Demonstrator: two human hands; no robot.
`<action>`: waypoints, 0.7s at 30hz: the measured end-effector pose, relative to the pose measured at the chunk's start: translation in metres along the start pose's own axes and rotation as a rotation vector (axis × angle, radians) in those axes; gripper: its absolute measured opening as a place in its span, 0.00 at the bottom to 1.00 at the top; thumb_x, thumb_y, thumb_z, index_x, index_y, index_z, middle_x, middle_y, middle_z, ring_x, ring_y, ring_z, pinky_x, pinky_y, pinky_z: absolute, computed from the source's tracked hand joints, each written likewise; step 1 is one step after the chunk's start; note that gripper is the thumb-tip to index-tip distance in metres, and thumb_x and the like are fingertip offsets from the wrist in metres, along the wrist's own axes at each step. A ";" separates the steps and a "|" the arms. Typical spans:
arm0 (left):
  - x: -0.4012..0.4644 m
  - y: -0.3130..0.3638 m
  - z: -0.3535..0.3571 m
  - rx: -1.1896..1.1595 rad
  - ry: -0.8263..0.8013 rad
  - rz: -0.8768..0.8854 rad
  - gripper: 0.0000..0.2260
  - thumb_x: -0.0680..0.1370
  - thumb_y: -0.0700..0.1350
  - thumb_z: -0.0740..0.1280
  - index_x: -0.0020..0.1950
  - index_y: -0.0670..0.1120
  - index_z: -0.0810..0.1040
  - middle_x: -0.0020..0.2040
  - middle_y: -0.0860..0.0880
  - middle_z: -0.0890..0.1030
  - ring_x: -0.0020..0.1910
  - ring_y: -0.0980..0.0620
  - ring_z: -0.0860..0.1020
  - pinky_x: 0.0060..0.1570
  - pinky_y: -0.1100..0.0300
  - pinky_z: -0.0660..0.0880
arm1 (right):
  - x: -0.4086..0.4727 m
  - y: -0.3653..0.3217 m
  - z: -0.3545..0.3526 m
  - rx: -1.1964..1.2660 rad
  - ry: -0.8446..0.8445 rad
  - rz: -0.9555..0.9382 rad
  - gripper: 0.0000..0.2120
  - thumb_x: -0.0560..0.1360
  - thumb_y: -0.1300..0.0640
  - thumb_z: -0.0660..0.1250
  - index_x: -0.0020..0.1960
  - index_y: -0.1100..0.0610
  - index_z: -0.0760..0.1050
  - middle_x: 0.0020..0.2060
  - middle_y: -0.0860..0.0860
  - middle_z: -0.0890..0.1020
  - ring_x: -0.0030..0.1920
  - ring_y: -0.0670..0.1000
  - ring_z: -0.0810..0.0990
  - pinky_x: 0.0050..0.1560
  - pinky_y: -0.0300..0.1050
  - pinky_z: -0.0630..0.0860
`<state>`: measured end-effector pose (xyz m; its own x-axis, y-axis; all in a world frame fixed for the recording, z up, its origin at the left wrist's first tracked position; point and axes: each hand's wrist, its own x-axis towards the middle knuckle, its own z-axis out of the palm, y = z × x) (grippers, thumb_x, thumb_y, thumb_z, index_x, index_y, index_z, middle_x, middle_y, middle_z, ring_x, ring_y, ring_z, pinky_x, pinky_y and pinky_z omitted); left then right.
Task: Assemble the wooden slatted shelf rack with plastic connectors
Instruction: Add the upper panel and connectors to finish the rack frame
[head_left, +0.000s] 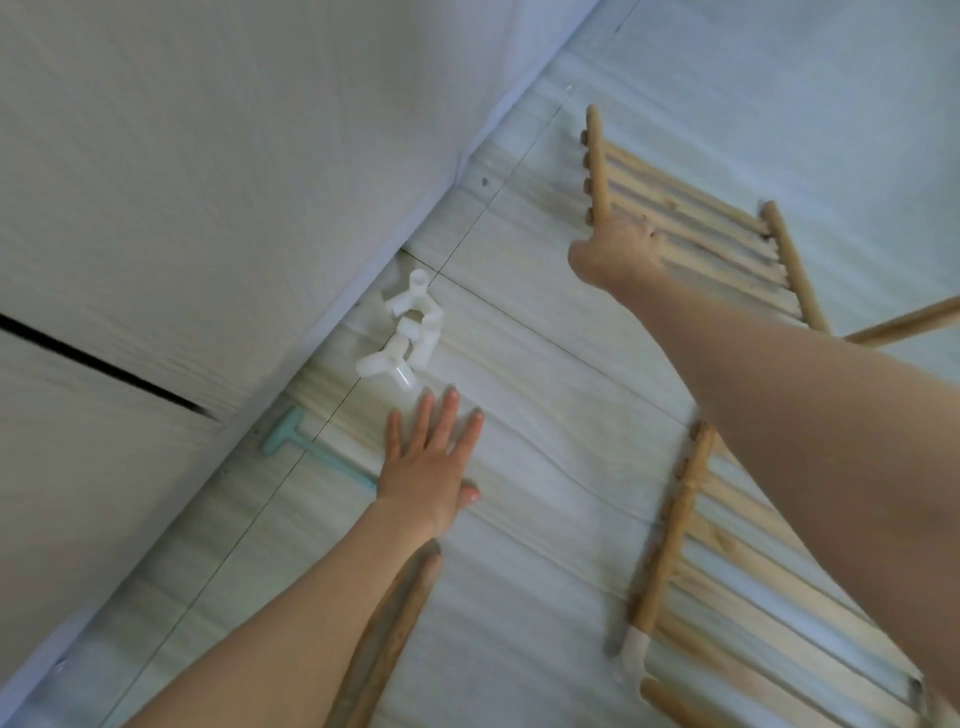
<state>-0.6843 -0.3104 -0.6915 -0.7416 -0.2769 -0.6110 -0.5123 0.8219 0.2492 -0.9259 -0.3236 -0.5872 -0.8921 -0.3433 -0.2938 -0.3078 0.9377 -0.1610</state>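
Observation:
Two wooden slatted panels lie on the pale floor. My right hand (615, 249) reaches across to the far slatted panel (696, 223) and grips its near corner, fingers curled round the slats. The near slatted panel (727, 587) lies at lower right, with a white plastic connector (634, 657) fitted on one rail end. My left hand (431, 462) hovers flat with straight, spread fingers just short of a pile of white plastic connectors (405, 332) by the wall. A loose wooden rod (384, 639) lies under my left forearm.
A white wall (182, 182) with a skirting edge runs diagonally at left. A pale green T-shaped tool (306, 449) lies on the floor beside my left hand. Another wooden rod (904, 325) pokes in at the right edge.

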 end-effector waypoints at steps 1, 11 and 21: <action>-0.003 0.000 -0.009 -0.022 -0.001 0.009 0.33 0.82 0.52 0.55 0.74 0.53 0.31 0.73 0.46 0.27 0.73 0.43 0.29 0.72 0.43 0.36 | -0.003 -0.002 -0.018 0.017 0.005 0.016 0.24 0.76 0.56 0.55 0.72 0.56 0.62 0.70 0.58 0.62 0.71 0.59 0.57 0.67 0.52 0.60; -0.087 0.026 -0.116 -0.467 0.166 0.103 0.22 0.83 0.48 0.54 0.76 0.51 0.54 0.73 0.48 0.64 0.66 0.49 0.71 0.61 0.60 0.66 | -0.084 -0.004 -0.143 0.477 0.102 -0.146 0.19 0.80 0.55 0.57 0.65 0.67 0.68 0.62 0.63 0.73 0.64 0.62 0.70 0.65 0.50 0.66; -0.222 0.070 -0.198 -0.703 0.656 0.251 0.16 0.82 0.42 0.55 0.70 0.50 0.67 0.69 0.50 0.69 0.62 0.54 0.70 0.53 0.71 0.62 | -0.249 -0.019 -0.232 0.959 0.342 -0.327 0.07 0.77 0.60 0.60 0.42 0.64 0.70 0.46 0.62 0.78 0.49 0.60 0.76 0.55 0.57 0.73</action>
<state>-0.6409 -0.2895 -0.3897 -0.8477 -0.5304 0.0041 -0.2909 0.4714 0.8326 -0.7743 -0.2437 -0.2926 -0.9047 -0.3974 0.1536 -0.2928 0.3180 -0.9017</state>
